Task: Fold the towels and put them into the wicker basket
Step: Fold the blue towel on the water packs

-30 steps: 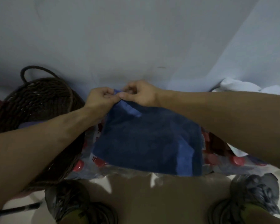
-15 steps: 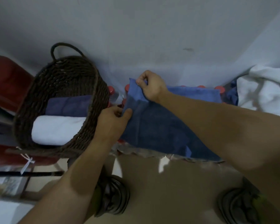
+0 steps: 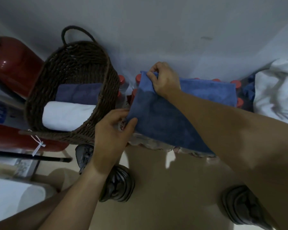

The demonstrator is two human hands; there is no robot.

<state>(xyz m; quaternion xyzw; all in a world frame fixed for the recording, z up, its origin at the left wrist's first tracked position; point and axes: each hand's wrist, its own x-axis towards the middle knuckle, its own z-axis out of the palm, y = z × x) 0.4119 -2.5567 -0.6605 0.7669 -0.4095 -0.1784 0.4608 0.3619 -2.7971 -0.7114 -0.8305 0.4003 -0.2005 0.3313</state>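
A folded blue towel (image 3: 165, 117) lies spread over a pack of red-capped bottles. My right hand (image 3: 165, 80) pinches its far left corner against the wall side. My left hand (image 3: 113, 128) pinches its near left corner between thumb and fingers. Left of the towel stands the dark wicker basket (image 3: 105, 77) with a loop handle. Inside it lie a rolled white towel (image 3: 65, 116) and a folded purple-blue towel (image 3: 78, 93). A heap of white towels (image 3: 276, 93) sits at the far right.
A red cylinder (image 3: 12, 63) stands left of the basket. The shrink-wrapped bottle pack (image 3: 150, 143) shows under the towel. A black rod (image 3: 32, 156) lies at lower left. My two shoes (image 3: 116, 185) stand on the tan floor. A pale wall rises behind.
My hands, together at one towel corner a second ago, have moved apart along the towel's left edge. The view has swung left and down, bringing the basket's inside into sight.
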